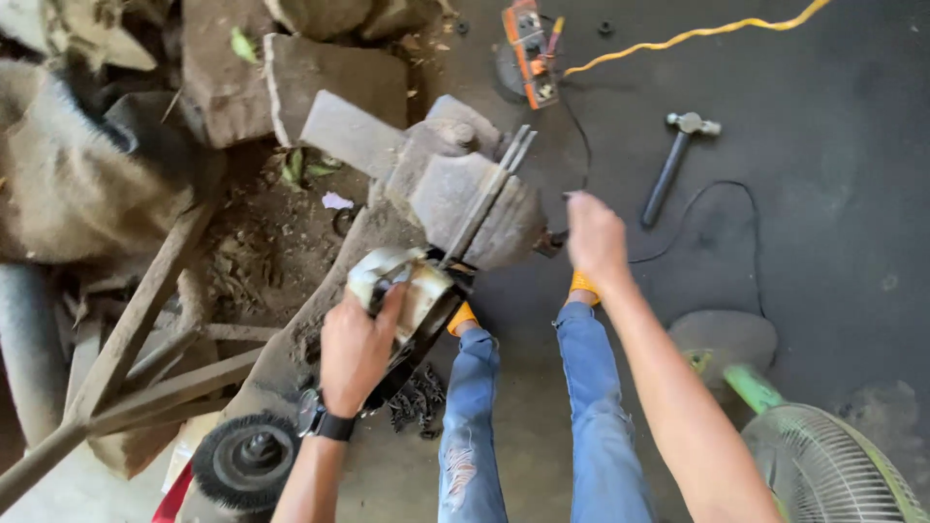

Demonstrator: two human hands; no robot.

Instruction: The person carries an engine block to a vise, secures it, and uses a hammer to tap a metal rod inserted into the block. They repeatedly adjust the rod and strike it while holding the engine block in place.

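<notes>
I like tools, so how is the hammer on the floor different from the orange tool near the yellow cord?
The hammer is dark and slim, with a long handle and a small grey head; the orange tool is chunky, orange and black. The hammer lies alone and has no cord, while the orange tool sits beside the yellow cord. Both rest untouched on the dark floor, away from both hands.

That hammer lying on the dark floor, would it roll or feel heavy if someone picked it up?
The hammer would probably feel head-heavy, since its metal head looks solid beside the slim dark handle. Pushed, it would likelier pivot than roll far. It looks stiff, not fragile.
</notes>
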